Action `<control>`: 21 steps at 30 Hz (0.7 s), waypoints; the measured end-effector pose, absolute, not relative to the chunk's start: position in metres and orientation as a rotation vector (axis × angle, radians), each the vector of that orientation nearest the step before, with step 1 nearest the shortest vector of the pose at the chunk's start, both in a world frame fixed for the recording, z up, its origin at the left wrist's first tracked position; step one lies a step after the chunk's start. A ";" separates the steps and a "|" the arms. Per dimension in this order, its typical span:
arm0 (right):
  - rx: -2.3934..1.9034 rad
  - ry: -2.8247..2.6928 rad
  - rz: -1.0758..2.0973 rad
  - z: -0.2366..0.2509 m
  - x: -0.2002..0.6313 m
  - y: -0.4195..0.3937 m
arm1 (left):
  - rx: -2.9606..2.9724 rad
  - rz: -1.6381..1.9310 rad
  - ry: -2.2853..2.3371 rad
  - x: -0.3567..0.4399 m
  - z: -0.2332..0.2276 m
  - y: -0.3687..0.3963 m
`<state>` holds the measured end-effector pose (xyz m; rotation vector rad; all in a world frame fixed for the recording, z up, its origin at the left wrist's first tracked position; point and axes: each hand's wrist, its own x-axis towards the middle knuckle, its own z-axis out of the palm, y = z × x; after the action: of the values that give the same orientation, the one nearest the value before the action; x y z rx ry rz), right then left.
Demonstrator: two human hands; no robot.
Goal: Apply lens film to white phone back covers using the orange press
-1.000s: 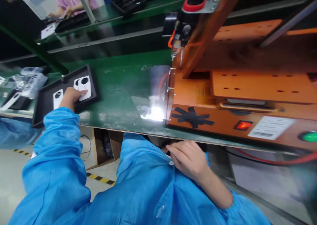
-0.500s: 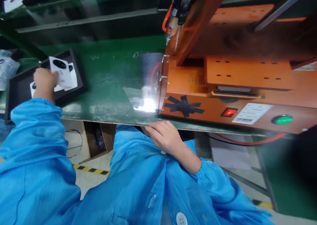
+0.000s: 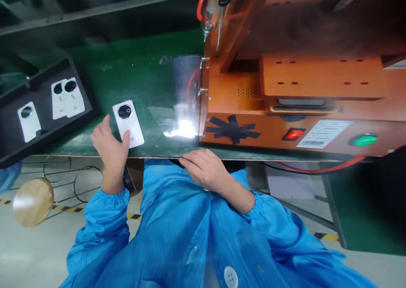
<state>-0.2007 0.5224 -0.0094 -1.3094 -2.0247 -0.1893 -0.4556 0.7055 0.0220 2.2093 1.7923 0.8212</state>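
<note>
A white phone back cover [image 3: 130, 127] with a black round camera area lies tilted on the green tabletop [image 3: 142, 80]. My left hand [image 3: 111, 146] is open beside it, fingers spread to the left; the thumb overlaps the cover's lower left edge. Whether the thumb presses on it I cannot tell. At the table's front edge rests my right hand [image 3: 206, 167], fingers stretched out and holding nothing visible. Further left, a black tray [image 3: 85, 89] holds more white covers: two overlapping [image 3: 74, 100] near its right end and one alone [image 3: 30, 125].
An orange machine [image 3: 234, 102] with a lit red switch [image 3: 293, 134] and a green button [image 3: 364, 140] fills the right side. A clear sheet [image 3: 187, 80] lies against its left side. Below the table at left stands a round wooden stool [image 3: 33, 202].
My left hand has come right from the tray to the tabletop, where a phone back cover now lies beside it. Its fingers have opened. My right hand has stayed at the edge.
</note>
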 end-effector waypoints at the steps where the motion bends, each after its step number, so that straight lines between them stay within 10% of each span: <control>1: -1.309 -2.015 -0.172 -0.006 -0.199 0.523 | 2.344 0.812 1.758 -0.448 0.022 0.704; 21: -1.732 -2.124 -0.185 0.038 -0.211 0.653 | 2.217 0.508 1.306 -0.362 0.013 0.710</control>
<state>-0.2114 0.6533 0.0378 -1.7323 -2.1237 -0.1847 -0.3618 0.7099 0.0126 2.2167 1.3063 0.5077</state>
